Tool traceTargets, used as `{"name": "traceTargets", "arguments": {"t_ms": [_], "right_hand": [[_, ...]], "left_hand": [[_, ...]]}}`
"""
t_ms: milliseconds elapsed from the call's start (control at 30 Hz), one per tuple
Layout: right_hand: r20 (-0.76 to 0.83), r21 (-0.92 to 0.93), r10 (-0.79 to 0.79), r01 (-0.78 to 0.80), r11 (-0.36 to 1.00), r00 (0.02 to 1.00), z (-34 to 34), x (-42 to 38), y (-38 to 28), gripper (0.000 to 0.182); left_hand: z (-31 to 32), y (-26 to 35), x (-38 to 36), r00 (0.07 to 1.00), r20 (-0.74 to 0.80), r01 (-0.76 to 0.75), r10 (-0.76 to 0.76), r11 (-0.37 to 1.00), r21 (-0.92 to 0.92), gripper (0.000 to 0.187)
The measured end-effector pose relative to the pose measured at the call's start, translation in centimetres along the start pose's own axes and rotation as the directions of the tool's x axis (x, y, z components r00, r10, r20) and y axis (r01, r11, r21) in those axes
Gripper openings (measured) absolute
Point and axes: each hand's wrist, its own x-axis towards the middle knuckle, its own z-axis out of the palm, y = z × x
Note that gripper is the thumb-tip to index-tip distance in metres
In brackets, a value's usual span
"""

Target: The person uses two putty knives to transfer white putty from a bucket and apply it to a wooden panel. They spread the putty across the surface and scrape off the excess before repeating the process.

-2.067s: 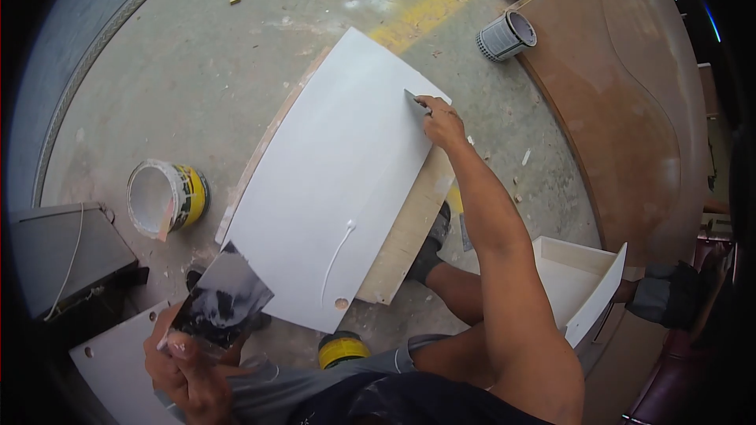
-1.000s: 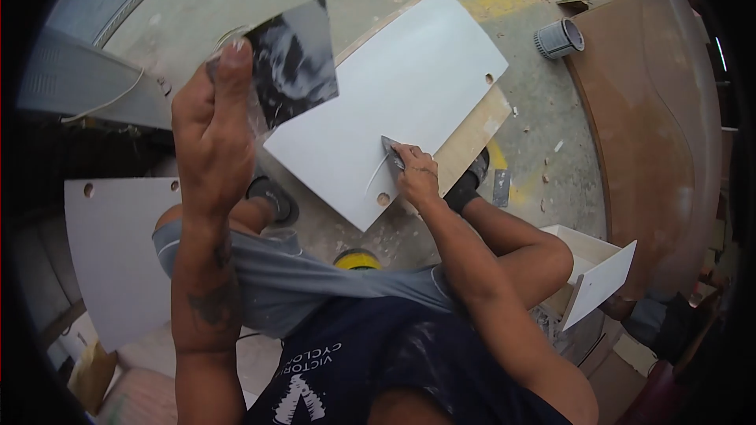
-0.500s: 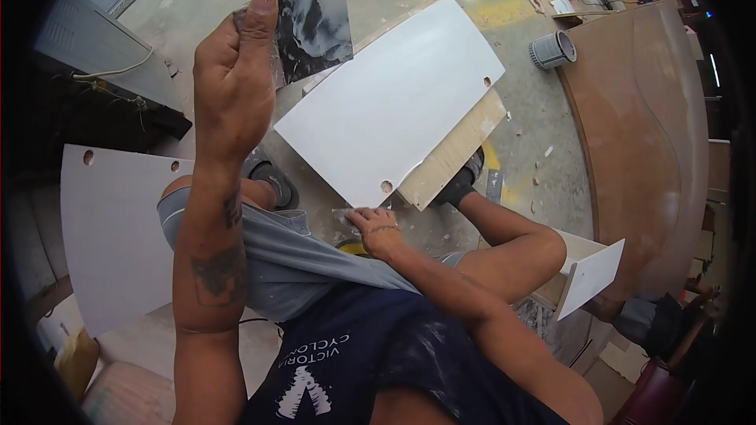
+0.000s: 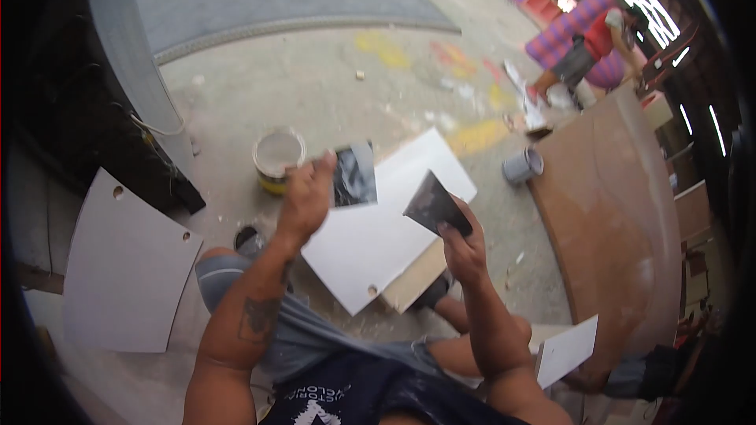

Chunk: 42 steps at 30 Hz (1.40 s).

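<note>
Mid-frame, my left hand point(image 4: 305, 201) grips a smeared plate's point(image 4: 357, 176) edge, likely sparing its face; right hand point(image 4: 464, 250) clasps a scraper point(image 4: 435, 205).

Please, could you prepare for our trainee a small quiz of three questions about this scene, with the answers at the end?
1. True or false: the right hand holds nothing.
2. Which container is nearer to the left hand?
A) the grey can
B) the yellow-banded bucket
3. Fill in: the white panel has a round ____ near its corner closest to the person.

Key:
1. False; it holds a dark scraper.
2. B.
3. hole.
</note>
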Motion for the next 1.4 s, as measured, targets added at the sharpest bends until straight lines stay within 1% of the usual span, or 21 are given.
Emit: {"name": "traceTargets", "arguments": {"t_ms": [33, 100, 133, 200, 333, 433, 533, 600, 700, 800, 833, 933, 1000, 1100, 1133, 1200, 1267, 1300, 1333, 1367, 1400], "right_hand": [[-0.006, -0.016, -0.096, 0.096, 0.995, 0.995, 0.6, 0.6, -0.9, 0.052], [-0.022, -0.031, -0.276, 0.276, 0.961, 0.961, 1.9, 1.1, -2.6, 0.052], [0.039, -0.193, -0.419, 0.418, 0.888, 0.907, 2.5, 1.5, -3.8, 0.052], [0.16, -0.268, -0.6, 0.619, 0.738, 0.784, 3.7, 2.6, -5.0, 0.05], [0.29, -0.362, -0.701, 0.753, 0.55, 0.652, 4.0, 3.4, -4.3, 0.046], [0.321, -0.389, -0.709, 0.77, 0.505, 0.627, 3.9, 3.3, -3.3, 0.05], [0.341, -0.427, -0.709, 0.774, 0.469, 0.618, 3.6, 3.1, -3.4, 0.053], [0.325, -0.412, -0.743, 0.795, 0.446, 0.585, 3.4, 3.2, -3.1, 0.055], [0.301, -0.443, -0.737, 0.773, 0.454, 0.605, 3.3, 3.1, -2.9, 0.055], [0.304, -0.478, -0.724, 0.756, 0.447, 0.619, 3.3, 3.0, -2.4, 0.054], [0.303, -0.491, -0.721, 0.751, 0.442, 0.623, 3.2, 3.1, -2.0, 0.053], [0.255, -0.532, -0.699, 0.7, 0.476, 0.668, 3.0, 3.2, -1.2, 0.052], [0.217, -0.561, -0.72, 0.688, 0.461, 0.659, 2.4, 3.6, 0.6, 0.053], [0.14, -0.615, -0.711, 0.623, 0.483, 0.69, 1.6, 2.9, 3.2, 0.053], [0.086, -0.604, -0.688, 0.587, 0.54, 0.721, 1.1, 2.2, 3.7, 0.055], [0.081, -0.703, -0.535, 0.429, 0.567, 0.841, -1.5, 0.2, 6.1, 0.064], [-0.119, -0.724, -0.289, 0.116, 0.68, 0.95, -3.7, -3.7, 9.4, 0.059], [-0.381, -0.544, -0.063, -0.168, 0.822, 0.922, -4.9, -6.0, 12.2, 0.057], [-0.566, -0.278, 0.198, -0.411, 0.868, 0.8, -5.7, -8.4, 15.5, 0.056], [-0.66, 0.048, 0.397, -0.491, 0.87, 0.637, -6.3, -10.7, 18.9, 0.052], [-0.664, 0.374, 0.595, -0.488, 0.789, 0.454, -6.5, -12.8, 22.0, 0.05]], "left_hand": [[0.1, 0.2, -0.1, 0.999, 0.048, -0.006, 0.006, 1.0, 0.006, 0.049], [1.2, -0.7, 0.1, 0.985, 0.162, 0.094, -0.066, 0.982, -0.167, 0.043], [2.3, -0.2, 0.1, 0.977, 0.212, 0.103, -0.026, 0.927, -0.36, 0.043], [2.9, 1.9, -0.5, 0.908, 0.419, 0.323, -0.034, 0.693, -0.644, 0.045], [2.7, 3.2, 0.0, 0.892, 0.45, 0.358, 0.036, 0.551, -0.754, 0.046], [3.4, 2.5, 0.3, 0.884, 0.46, 0.369, 0.085, 0.477, -0.798, 0.044], [3.9, 1.8, 0.7, 0.909, 0.414, 0.321, 0.041, 0.564, -0.761, 0.045], [4.2, 1.8, 0.8, 0.891, 0.453, 0.375, 0.023, 0.526, -0.763, 0.044], [4.3, 1.8, 1.0, 0.869, 0.494, 0.433, 0.001, 0.482, -0.762, 0.042], [4.9, 0.5, 1.6, 0.875, 0.484, 0.413, -0.011, 0.538, -0.735, 0.058], [5.0, 0.4, 1.6, 0.871, 0.491, 0.422, -0.008, 0.524, -0.74, 0.056], [5.1, 0.9, 1.3, 0.879, 0.477, 0.376, 0.012, 0.598, -0.708, 0.054], [4.8, 1.8, 1.1, 0.884, 0.465, 0.345, 0.053, 0.599, -0.723, 0.05], [5.4, 1.5, 0.8, 0.879, 0.476, 0.388, -0.007, 0.59, -0.708, 0.045], [5.8, 1.2, 0.1, 0.869, 0.495, 0.417, -0.033, 0.588, -0.693, 0.043], [5.7, 1.7, -0.5, 0.838, 0.546, 0.449, -0.007, 0.579, -0.68, 0.045], [5.7, 1.8, -0.6, 0.829, 0.555, 0.426, 0.072, 0.562, -0.709, 0.046], [5.2, 1.2, -0.2, 0.812, 0.571, 0.397, 0.125, 0.599, -0.696, 0.045], [4.7, 0.7, 0.1, 0.806, 0.578, 0.401, 0.127, 0.601, -0.691, 0.045], [4.4, 0.4, 0.4, 0.802, 0.583, 0.4, 0.133, 0.605, -0.688, 0.045], [4.2, 0.2, 0.7, 0.797, 0.587, 0.398, 0.141, 0.609, -0.686, 0.046]]}}
